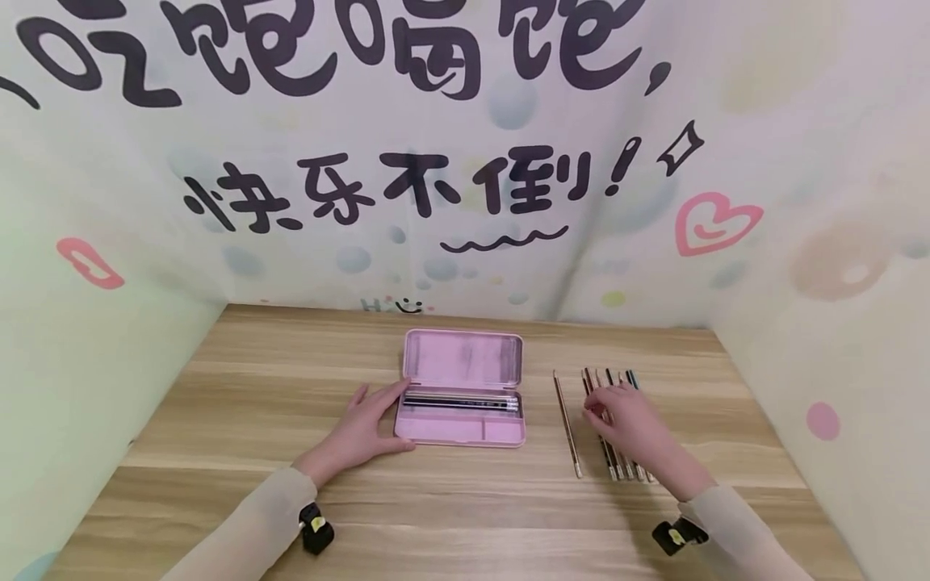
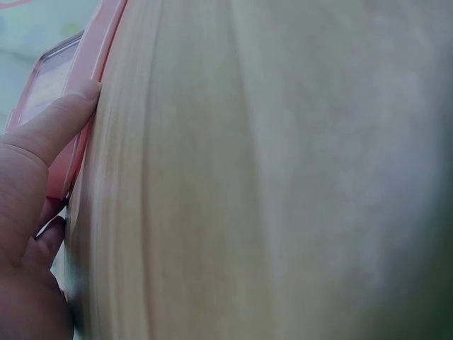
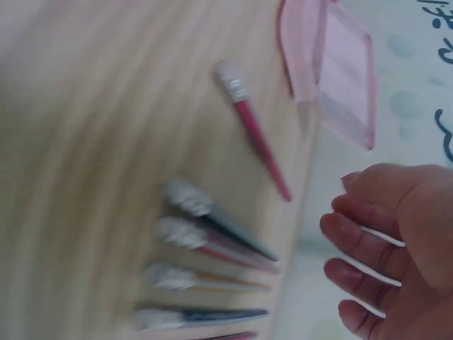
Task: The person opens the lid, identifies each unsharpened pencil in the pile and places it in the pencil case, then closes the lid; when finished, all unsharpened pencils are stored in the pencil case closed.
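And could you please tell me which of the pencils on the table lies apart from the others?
The reddish pencil nearest the pink case: it lies alone between the case and the close row of pencils by the right hand.

A small screened-off booth is enclosing this wood-grain desk (image 1: 472,516) — whether inside a home or a studio, I am not telling for certain. Pale printed hangings (image 1: 305,262) are rising along its far, left and right edges, meeting at the far corners; black Chinese lettering (image 1: 420,184) and a pink heart (image 1: 706,234) are decorating them.
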Demonstrator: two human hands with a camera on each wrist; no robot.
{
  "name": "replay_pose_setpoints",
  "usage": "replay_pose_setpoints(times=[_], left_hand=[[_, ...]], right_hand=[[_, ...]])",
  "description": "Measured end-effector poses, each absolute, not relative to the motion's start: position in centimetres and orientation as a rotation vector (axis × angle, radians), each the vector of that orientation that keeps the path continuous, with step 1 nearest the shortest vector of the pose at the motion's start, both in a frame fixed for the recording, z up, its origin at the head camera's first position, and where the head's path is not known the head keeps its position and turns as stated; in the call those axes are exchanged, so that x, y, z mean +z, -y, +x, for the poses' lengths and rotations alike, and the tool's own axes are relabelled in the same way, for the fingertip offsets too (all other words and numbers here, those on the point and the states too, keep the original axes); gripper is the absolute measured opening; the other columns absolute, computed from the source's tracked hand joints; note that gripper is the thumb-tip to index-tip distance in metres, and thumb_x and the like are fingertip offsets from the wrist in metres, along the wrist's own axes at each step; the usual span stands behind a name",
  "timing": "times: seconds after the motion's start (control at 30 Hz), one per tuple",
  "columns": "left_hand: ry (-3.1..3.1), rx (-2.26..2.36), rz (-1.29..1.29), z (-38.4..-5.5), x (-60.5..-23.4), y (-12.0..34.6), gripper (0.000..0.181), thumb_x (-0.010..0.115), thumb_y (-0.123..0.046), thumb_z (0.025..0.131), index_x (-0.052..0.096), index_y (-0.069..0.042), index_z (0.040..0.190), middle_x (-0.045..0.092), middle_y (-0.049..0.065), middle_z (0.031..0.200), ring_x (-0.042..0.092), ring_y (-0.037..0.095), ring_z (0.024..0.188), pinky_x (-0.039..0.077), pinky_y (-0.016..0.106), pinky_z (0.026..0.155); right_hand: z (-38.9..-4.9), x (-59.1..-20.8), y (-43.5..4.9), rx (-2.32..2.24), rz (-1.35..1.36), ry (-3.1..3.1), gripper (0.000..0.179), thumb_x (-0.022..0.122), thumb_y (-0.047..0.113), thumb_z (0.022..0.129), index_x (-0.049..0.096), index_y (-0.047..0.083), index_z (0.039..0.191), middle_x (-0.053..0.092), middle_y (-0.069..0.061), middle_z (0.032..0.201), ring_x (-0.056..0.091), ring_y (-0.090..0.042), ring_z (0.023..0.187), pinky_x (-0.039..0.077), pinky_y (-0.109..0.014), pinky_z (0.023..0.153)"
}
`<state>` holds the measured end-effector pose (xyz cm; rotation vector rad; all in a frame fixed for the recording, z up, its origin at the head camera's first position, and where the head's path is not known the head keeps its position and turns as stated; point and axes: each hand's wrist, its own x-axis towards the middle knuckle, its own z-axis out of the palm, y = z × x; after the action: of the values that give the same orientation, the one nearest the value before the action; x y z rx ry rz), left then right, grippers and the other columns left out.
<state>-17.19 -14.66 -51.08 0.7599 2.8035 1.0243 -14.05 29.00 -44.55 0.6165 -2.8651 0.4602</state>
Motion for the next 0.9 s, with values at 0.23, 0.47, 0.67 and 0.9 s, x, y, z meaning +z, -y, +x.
replay_pose_setpoints(times=[0.23,0.47,0.67,0.9], left_hand=[[-2.802,1.023,0.761,-17.2,-51.2,14.7,0.101,0.090,-0.038,0.081,0.038,-0.004,0.161,0.048,0.020,0.158,0.045,0.040,0.145,0.006,0.067,0.125],[-2.799,1.029,0.755,-17.2,-51.1,14.7,0.100,0.090,-0.037,0.081,0.038,-0.005,0.161,0.047,0.020,0.159,0.044,0.040,0.146,0.005,0.066,0.126],[-2.805,1.010,0.760,-17.1,-51.1,14.7,0.100,0.089,-0.038,0.081,0.038,-0.005,0.161,0.047,0.020,0.159,0.045,0.041,0.145,0.006,0.066,0.126],[-2.814,1.015,0.767,-17.1,-51.2,14.6,0.100,0.089,-0.038,0.081,0.039,-0.004,0.160,0.048,0.020,0.158,0.046,0.041,0.145,0.007,0.067,0.125]], right_hand=[[-13.0,-45.8,-30.4,0.444,0.431,2.911,0.009,0.078,0.003,0.087,0.073,0.006,0.094,0.067,0.004,0.077,0.059,-0.013,0.073,0.052,-0.041,0.073],[-12.6,-46.5,-30.8,0.399,0.404,2.853,0.010,0.079,0.000,0.085,0.073,0.003,0.092,0.065,0.003,0.071,0.054,-0.014,0.067,0.050,-0.039,0.066],[-12.5,-47.0,-30.9,0.387,0.400,2.864,0.018,0.081,0.000,0.082,0.072,0.001,0.097,0.067,0.001,0.072,0.054,-0.015,0.068,0.051,-0.037,0.064],[-12.8,-47.4,-30.8,0.362,0.406,2.866,0.021,0.083,-0.001,0.081,0.072,0.000,0.099,0.071,-0.001,0.074,0.060,-0.016,0.068,0.054,-0.043,0.069]])
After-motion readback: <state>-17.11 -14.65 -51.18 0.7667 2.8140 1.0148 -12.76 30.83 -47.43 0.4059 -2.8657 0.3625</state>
